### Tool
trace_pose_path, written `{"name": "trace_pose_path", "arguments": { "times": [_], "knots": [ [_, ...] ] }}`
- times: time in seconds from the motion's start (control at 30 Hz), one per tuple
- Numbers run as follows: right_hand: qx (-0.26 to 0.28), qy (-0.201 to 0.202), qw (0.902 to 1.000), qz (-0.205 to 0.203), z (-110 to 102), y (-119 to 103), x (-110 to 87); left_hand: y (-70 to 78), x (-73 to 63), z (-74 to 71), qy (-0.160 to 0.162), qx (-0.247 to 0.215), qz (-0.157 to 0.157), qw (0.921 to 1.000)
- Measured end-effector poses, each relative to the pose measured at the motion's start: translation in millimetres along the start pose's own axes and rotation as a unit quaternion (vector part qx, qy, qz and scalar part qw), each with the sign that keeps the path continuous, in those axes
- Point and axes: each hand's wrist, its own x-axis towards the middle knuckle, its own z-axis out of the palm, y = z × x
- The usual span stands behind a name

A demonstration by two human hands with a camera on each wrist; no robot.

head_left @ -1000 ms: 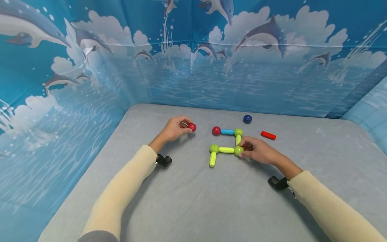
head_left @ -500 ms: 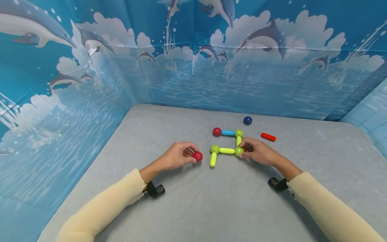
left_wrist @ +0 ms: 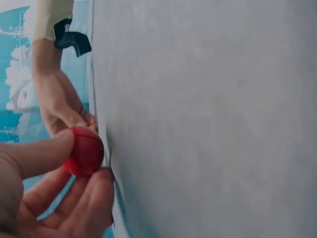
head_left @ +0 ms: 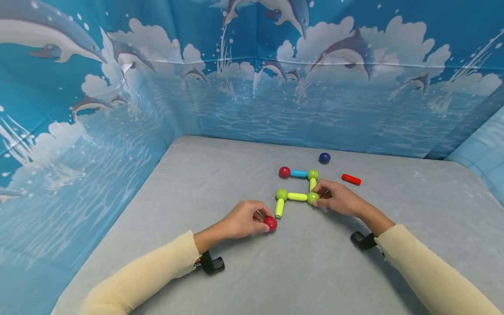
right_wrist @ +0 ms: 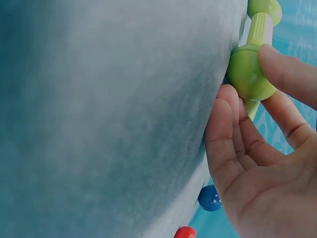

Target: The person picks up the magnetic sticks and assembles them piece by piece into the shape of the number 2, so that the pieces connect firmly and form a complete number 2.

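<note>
My left hand (head_left: 247,220) pinches a red ball (head_left: 270,223) between thumb and fingers, as the left wrist view also shows. That ball is just below the free end of a yellow-green rod (head_left: 279,208); whether they touch I cannot tell. My right hand (head_left: 338,197) holds a green ball (right_wrist: 251,73) at the corner of a chain on the table. From this corner one yellow-green rod (head_left: 297,197) runs left to another green ball (head_left: 281,194). A second rod goes up to a green ball (head_left: 313,174), joined by a blue rod (head_left: 299,173) to a red ball (head_left: 284,172).
A dark blue ball (head_left: 324,158) lies near the back edge of the grey cloth-covered table (head_left: 212,170). Right of it is a loose red rod (head_left: 351,179). A dolphin-print curtain (head_left: 244,105) stands behind and at the sides.
My left hand has brought the red ball from the back left toward me and to the right, close to the lower rod's end. My right hand stays on the green corner ball.
</note>
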Motion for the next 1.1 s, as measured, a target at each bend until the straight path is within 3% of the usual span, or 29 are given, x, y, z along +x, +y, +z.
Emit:
{"name": "trace_pose_path", "arguments": {
  "times": [0.17, 0.53, 1.1],
  "knots": [
    [0.0, 0.0, 1.0, 0.0, 0.8, 0.9, -0.5, 4.2, 2.6, 8.1, 0.018, 0.004, -0.019, 0.9996],
    [-0.007, 0.003, 1.0, -0.004, 0.4, 0.7, 0.2, 6.8, 11.0, 16.3, 0.036, 0.034, -0.017, 0.9986],
    [-0.035, 0.027, 0.999, -0.013, 1.2, -2.0, 5.5, 10.3, 15.0, 17.8, 0.047, 0.044, -0.025, 0.9976]
  ]
}}
